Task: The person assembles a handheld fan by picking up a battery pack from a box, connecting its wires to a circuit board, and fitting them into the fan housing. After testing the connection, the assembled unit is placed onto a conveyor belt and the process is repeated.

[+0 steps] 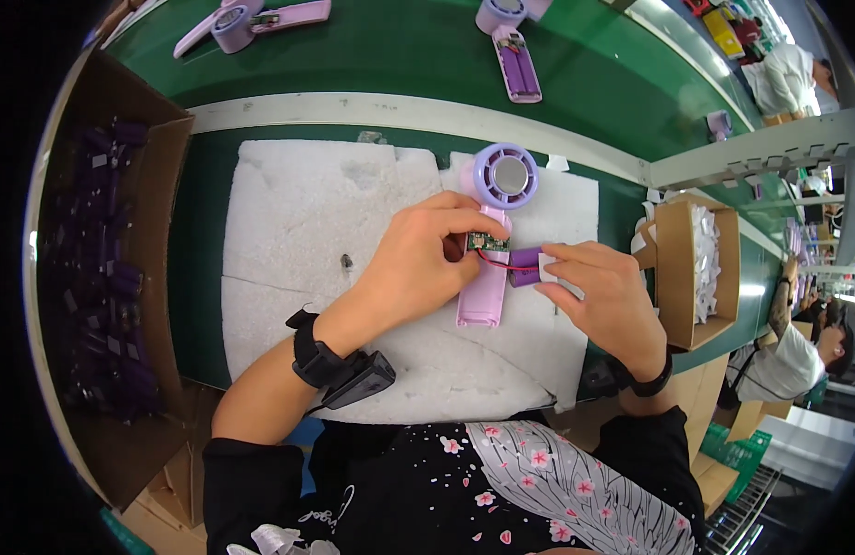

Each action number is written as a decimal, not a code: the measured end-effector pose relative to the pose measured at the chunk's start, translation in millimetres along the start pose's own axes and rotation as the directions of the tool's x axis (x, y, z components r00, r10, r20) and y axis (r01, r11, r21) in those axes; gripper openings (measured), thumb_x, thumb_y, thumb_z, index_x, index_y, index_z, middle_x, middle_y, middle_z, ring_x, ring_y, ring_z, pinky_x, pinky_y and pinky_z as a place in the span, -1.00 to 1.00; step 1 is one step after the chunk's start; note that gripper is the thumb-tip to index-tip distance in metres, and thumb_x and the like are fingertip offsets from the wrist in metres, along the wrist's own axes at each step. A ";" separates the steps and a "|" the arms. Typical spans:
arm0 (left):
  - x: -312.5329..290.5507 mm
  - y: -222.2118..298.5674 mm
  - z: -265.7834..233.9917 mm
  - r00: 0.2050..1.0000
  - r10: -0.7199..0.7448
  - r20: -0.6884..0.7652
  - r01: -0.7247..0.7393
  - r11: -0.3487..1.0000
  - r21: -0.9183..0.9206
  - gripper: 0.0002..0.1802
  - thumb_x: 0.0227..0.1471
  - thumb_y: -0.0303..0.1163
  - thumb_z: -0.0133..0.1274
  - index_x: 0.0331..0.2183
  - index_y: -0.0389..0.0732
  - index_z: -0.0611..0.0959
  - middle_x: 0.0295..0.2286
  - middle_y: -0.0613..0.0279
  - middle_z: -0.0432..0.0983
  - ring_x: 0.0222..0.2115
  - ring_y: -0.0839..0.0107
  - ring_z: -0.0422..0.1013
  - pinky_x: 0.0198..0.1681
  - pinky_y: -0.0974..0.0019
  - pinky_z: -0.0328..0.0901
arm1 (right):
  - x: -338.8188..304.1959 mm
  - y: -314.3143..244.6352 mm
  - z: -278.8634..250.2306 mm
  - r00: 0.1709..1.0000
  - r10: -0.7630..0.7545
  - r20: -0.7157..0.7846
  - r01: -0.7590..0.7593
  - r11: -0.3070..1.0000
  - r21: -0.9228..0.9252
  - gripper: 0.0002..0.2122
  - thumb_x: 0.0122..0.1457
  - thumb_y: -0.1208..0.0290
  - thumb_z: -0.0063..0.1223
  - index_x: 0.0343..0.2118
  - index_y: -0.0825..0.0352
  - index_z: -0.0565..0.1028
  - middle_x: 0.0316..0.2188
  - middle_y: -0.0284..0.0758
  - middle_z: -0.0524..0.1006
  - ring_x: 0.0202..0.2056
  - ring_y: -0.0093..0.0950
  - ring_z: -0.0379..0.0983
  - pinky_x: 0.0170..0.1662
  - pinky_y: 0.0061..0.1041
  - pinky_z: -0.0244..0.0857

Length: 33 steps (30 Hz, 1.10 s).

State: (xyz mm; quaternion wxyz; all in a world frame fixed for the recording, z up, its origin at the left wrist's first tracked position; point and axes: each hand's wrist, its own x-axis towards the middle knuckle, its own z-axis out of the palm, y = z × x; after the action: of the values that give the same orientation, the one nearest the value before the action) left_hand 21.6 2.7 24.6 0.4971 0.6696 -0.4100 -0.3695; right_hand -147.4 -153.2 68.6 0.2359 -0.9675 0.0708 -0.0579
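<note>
An opened handheld fan (pixel 483 296), pink and lilac with a round caged head, lies on a white foam pad (pixel 298 213). A small green circuit board (pixel 488 242) sits in its handle below the head. My left hand (pixel 414 254) is closed on the fan's handle, thumb and fingers at the board's edges. To the right of the handle, my right hand (pixel 603 291) pinches a purple battery pack (pixel 524 268) with a white end patch. Thin red and dark wires run between the pack and the board. The lower part of the handle shell shows an open hollow.
At the left stands a deep cardboard box (pixel 154 250) of purple battery packs. A smaller box (pixel 673 277) with white pieces is on the right. Beyond a pale rail (pixel 353 104), several fans lie on a green belt (pixel 390 55). Other people sit at far right.
</note>
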 end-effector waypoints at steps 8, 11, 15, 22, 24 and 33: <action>5.1 -1.8 2.4 1.000 0.018 0.011 -0.018 1.000 0.003 -0.57 -0.21 -0.70 -0.02 -0.23 -0.21 0.68 -0.12 0.07 0.48 -0.33 0.44 0.48 -0.27 0.46 0.39 | -2.9 6.0 0.9 0.999 -0.038 0.023 0.039 0.999 -0.025 -0.94 -0.06 0.61 0.18 -0.47 0.43 0.54 -0.26 -0.21 0.59 -0.33 -0.28 0.51 -0.28 -0.39 0.39; 7.0 -5.2 3.0 0.999 0.038 0.007 -0.038 0.999 0.003 -0.56 -0.22 -0.70 -0.02 -0.22 -0.19 0.68 -0.10 0.05 0.48 -0.34 0.42 0.49 -0.28 0.45 0.40 | -4.1 5.3 2.5 0.997 -0.074 0.037 0.077 0.994 -0.077 -0.95 -0.02 0.58 0.14 -0.49 0.42 0.51 -0.23 -0.18 0.55 -0.32 -0.27 0.47 -0.26 -0.38 0.39; 7.3 -8.6 3.4 0.999 0.050 -0.013 -0.050 0.999 0.008 -0.55 -0.22 -0.69 -0.01 -0.21 -0.18 0.68 -0.11 0.06 0.49 -0.36 0.43 0.49 -0.29 0.44 0.40 | 1.2 -1.1 7.2 0.997 -0.066 0.025 0.070 0.983 -0.169 -0.89 -0.06 0.66 0.13 -0.44 0.44 0.46 -0.20 -0.18 0.50 -0.32 -0.28 0.47 -0.27 -0.44 0.38; 11.3 -14.5 -3.9 0.992 0.110 -0.065 -0.105 0.991 0.081 -0.58 -0.22 -0.64 0.03 -0.22 -0.17 0.69 -0.16 0.11 0.53 -0.41 0.46 0.48 -0.30 0.44 0.39 | 7.5 51.9 -21.4 0.958 0.266 0.111 -0.286 0.922 0.259 -0.82 -0.01 0.62 0.10 -0.30 0.43 0.43 -0.27 -0.23 0.46 -0.35 -0.49 0.42 -0.37 -0.54 0.35; 13.8 -16.5 -6.5 0.987 0.147 -0.069 -0.140 0.986 0.090 -0.59 -0.22 -0.62 0.05 -0.22 -0.17 0.70 -0.18 0.13 0.55 -0.43 0.47 0.48 -0.30 0.45 0.39 | 18.3 80.1 -35.4 0.897 0.432 0.093 -0.440 0.851 0.286 -0.77 -0.01 0.59 0.14 -0.24 0.42 0.44 -0.28 -0.23 0.47 -0.33 -0.50 0.42 -0.37 -0.52 0.36; 15.5 -18.0 -10.2 0.990 0.093 -0.107 -0.095 0.995 -0.009 -0.60 -0.18 -0.64 0.03 -0.20 -0.23 0.68 -0.20 0.16 0.56 -0.45 0.50 0.45 -0.31 0.45 0.37 | 35.8 14.3 20.1 0.996 -0.065 0.064 0.055 0.988 0.143 -0.59 -0.13 0.52 0.32 -0.15 0.45 0.48 -0.15 -0.22 0.51 -0.18 -0.44 0.46 -0.10 -0.50 0.32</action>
State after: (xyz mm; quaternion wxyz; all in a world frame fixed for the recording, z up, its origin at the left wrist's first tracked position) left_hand 40.1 -4.8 8.2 0.5397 0.6649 -0.4113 -0.3122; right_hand -110.8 -162.6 47.1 0.3043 -0.9514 0.0294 -0.0368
